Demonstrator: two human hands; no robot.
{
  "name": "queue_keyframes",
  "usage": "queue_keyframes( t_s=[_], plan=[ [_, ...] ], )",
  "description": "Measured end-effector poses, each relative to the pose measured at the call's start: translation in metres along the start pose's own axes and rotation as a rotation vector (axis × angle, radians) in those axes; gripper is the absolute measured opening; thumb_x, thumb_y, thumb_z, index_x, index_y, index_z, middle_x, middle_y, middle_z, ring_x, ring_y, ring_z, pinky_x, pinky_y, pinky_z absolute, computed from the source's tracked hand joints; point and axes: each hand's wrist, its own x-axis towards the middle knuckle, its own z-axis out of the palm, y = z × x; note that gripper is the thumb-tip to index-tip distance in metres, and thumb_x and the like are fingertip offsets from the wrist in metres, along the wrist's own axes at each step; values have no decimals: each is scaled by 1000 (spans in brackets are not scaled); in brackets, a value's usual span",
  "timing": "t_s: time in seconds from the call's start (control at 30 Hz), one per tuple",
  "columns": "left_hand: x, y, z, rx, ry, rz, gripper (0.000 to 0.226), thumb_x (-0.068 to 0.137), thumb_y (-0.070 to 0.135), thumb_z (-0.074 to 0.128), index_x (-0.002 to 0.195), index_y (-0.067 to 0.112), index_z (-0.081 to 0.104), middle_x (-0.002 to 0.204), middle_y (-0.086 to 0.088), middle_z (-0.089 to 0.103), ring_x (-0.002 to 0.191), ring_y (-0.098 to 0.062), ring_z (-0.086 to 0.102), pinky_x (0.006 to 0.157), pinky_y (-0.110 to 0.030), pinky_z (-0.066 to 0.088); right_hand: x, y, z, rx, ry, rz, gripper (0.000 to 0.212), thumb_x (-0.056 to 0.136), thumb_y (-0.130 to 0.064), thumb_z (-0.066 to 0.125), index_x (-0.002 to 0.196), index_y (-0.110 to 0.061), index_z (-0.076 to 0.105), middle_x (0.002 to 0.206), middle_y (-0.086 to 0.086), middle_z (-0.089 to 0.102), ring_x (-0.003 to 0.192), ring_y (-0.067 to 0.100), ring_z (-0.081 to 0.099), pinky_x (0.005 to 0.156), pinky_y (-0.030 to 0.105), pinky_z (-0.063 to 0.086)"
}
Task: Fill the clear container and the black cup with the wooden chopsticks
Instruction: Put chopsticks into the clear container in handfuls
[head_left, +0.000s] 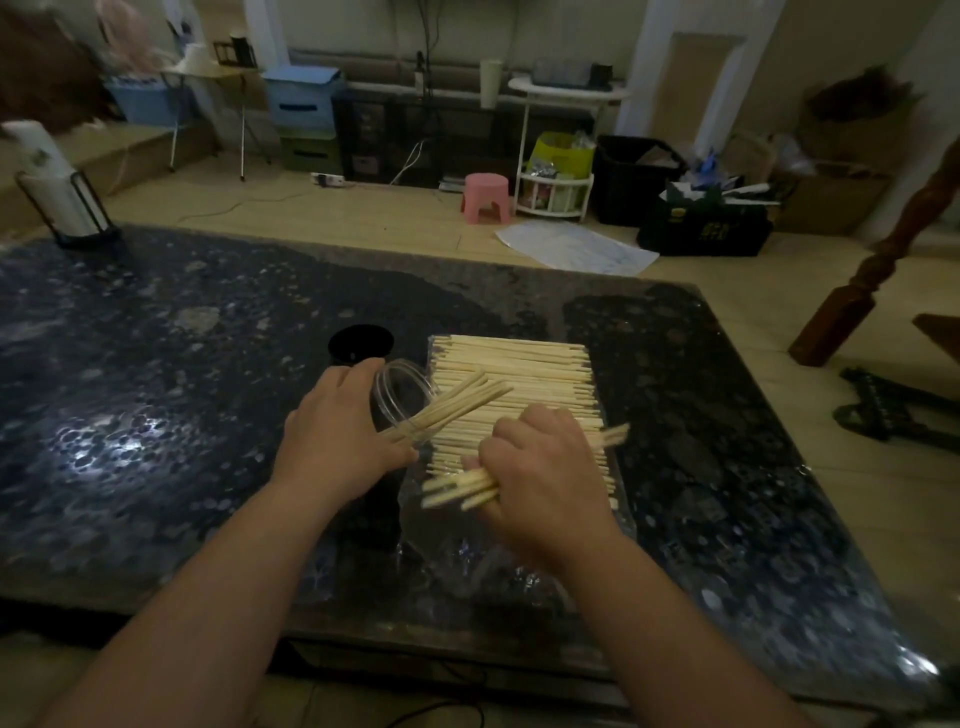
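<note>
A flat pile of wooden chopsticks (524, 371) lies on a clear plastic sheet on the dark stone table (156, 389). My left hand (337, 431) holds the clear container (402, 389), tilted with its mouth toward the pile; several chopsticks (462, 402) stick out of it. Just behind it stands the black cup (361, 345), upright, with no chopsticks showing in it. My right hand (540, 467) grips a small bundle of chopsticks (457, 488) over the near end of the pile.
A paper towel roll in a black stand (57, 192) sits at the table's far left corner. A wooden post (883, 244) rises right of the table. The floor beyond holds a pink stool (485, 195), boxes and bags.
</note>
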Motion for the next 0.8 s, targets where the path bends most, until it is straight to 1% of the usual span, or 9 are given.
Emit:
queue_keyframes(
  t_s=[0.07,0.13,0.2,0.27,0.37,0.43,0.5,0.63,0.8],
  plan=[
    [0,1,0,8,-7,2,107,67,44,89,154,31,29,149,-1,38,136,-26,41,110,-49,39,3,5,0,-4,102,67,33,91,-43,41,78,-21,62,85,-2,57,78,19,47,70,36,37],
    [-1,2,1,11,-16,6,106,67,43,89,153,31,30,149,-1,38,136,-26,41,110,-48,39,5,10,0,44,180,160,32,94,-42,42,83,-20,62,86,-1,52,71,17,44,62,32,36],
    [-1,3,1,13,-32,8,106,66,44,89,153,32,30,149,0,37,135,-25,42,110,-48,39,6,14,1,144,232,238,21,96,-38,51,87,-21,61,86,-3,47,62,13,39,50,26,34],
    [-2,3,2,18,-41,11,106,66,44,89,153,32,30,148,0,37,135,-24,42,110,-46,39,5,15,3,259,250,315,14,95,-33,61,90,-20,64,90,-7,45,64,10,41,48,28,39],
    [-3,4,3,16,-42,26,104,67,43,89,153,31,31,148,0,38,134,-24,41,110,-45,39,6,17,2,486,383,360,30,97,-38,55,89,-13,70,94,-8,47,77,7,47,63,22,44],
    [-3,5,4,21,-47,28,104,67,42,89,153,31,31,148,1,37,135,-24,41,111,-45,38,8,16,-1,617,522,371,32,97,-35,54,88,-10,72,94,-6,50,83,4,49,71,10,40],
    [-3,5,4,37,-53,26,105,67,42,89,153,31,30,149,2,37,135,-24,41,111,-45,38,11,16,-1,676,583,390,31,98,-32,53,86,-9,72,92,-4,54,85,3,52,76,10,41],
    [-3,7,4,58,-62,26,105,69,41,89,154,31,28,151,3,35,137,-23,39,112,-45,37,16,11,-1,883,538,480,26,100,-35,51,80,-26,65,82,-9,61,79,18,64,69,42,55],
    [-3,7,4,48,-62,39,106,68,44,89,154,32,28,150,2,36,137,-23,40,112,-47,37,15,1,-9,1117,341,662,22,99,-23,59,78,-18,63,68,2,68,60,13,69,56,25,55]
  ],
)
